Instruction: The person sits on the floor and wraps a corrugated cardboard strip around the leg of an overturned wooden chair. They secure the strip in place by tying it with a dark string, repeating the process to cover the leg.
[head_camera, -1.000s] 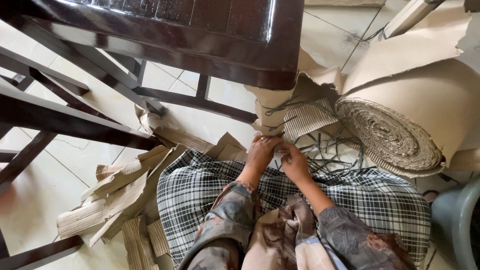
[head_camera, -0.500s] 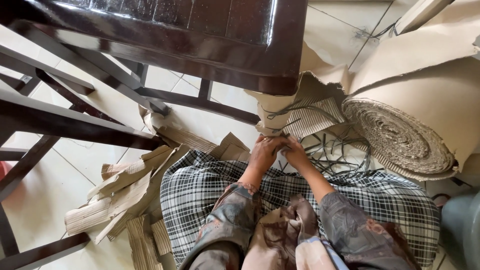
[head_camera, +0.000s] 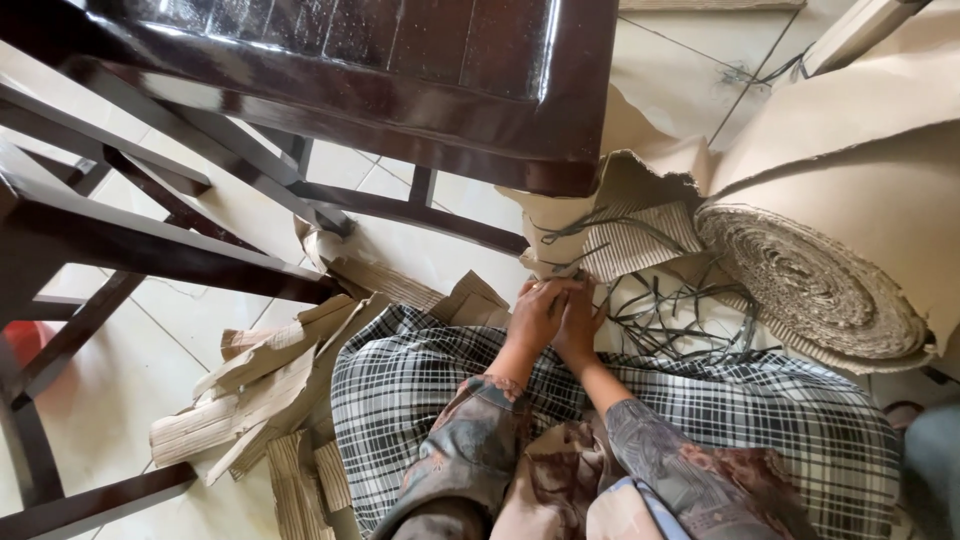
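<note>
Down on the tiled floor, the person is sitting with a black-and-white checked cloth spread over the lap. Both hands are pressing together at its front edge: the left hand and right hand are closing their fingers on a strip of corrugated cardboard, though the exact pinch is hard to make out from here. Compared with a second ago, the hands are sitting a little closer together and nearer the cardboard's edge. Just beyond them, thin dark strips are lying tangled on the tiles. To the left, torn cardboard scraps are piling up. Farther right, a big cardboard roll is lying on its side, and a dark wooden chair is standing behind.
</note>
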